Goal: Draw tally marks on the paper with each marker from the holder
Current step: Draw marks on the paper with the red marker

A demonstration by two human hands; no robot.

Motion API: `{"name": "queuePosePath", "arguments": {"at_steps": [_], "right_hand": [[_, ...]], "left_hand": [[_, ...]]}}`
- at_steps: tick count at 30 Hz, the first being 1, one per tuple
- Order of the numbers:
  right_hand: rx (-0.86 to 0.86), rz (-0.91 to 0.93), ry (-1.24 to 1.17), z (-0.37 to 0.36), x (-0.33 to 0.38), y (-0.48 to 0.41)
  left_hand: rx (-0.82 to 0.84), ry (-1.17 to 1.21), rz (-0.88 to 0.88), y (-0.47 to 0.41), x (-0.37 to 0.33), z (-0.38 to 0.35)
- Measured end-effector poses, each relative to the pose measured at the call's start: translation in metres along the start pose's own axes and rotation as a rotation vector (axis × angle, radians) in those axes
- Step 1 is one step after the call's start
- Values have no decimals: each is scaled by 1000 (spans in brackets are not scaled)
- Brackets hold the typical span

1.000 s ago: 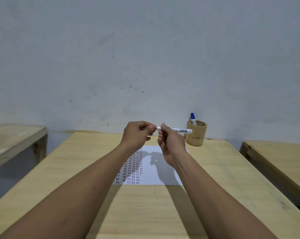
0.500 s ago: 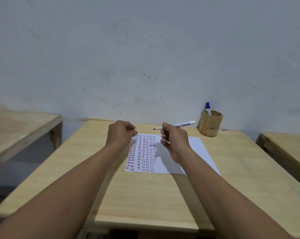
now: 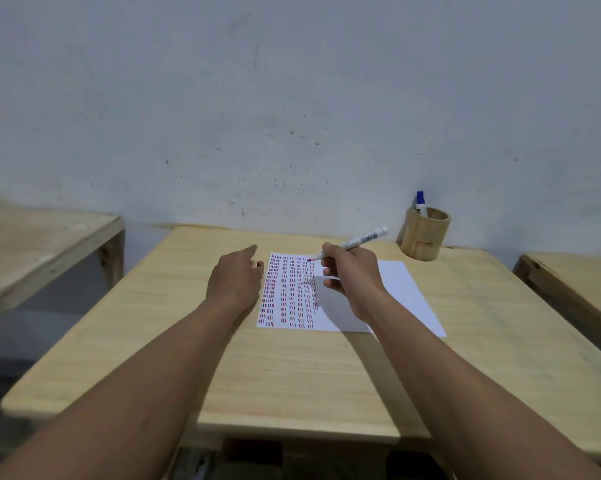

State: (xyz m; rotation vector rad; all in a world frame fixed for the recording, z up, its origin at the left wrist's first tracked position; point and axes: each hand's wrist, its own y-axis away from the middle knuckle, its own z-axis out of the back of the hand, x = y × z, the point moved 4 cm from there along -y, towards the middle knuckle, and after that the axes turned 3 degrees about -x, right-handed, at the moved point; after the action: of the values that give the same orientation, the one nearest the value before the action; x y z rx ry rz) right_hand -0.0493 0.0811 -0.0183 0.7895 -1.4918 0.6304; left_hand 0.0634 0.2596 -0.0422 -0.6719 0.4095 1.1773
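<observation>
A white paper (image 3: 396, 289) lies on the wooden table (image 3: 292, 375), its left half filled with columns of red and blue tally marks. My right hand (image 3: 351, 275) grips an uncapped white marker (image 3: 361, 240), whose red tip sits over the paper's top edge beside the last column. My left hand (image 3: 235, 278) rests just left of the paper, and a small red cap (image 3: 259, 263) peeks out at its fingertips. A bamboo holder (image 3: 423, 239) stands at the back right with a blue-capped marker (image 3: 420, 202) upright in it.
A grey wall rises right behind the table. Another wooden bench (image 3: 32, 244) stands to the left across a gap, and a third (image 3: 576, 282) to the right. The table's near edge is close below my forearms.
My left hand pulled the red cap off the marker and dropped to the table left of the paper. My right hand turned the marker tip-down towards the paper's top. The view tilted downward.
</observation>
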Motion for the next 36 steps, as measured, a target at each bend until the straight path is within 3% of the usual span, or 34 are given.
{"name": "queuePosePath", "arguments": {"at_steps": [6,12,19,36], "right_hand": [[-35,175,319,16,-7,11],[-100,173,468,29,-30,19],[-83,211,607,24,-34,22],[-44,211,634,23,-36,20]], "left_hand": [[19,-158,-26,24,11,5],[243,-445,-76,36,28,-8],[273,-475,-98,39,30,-8],[256,-459,-96,41,28,-8]]}}
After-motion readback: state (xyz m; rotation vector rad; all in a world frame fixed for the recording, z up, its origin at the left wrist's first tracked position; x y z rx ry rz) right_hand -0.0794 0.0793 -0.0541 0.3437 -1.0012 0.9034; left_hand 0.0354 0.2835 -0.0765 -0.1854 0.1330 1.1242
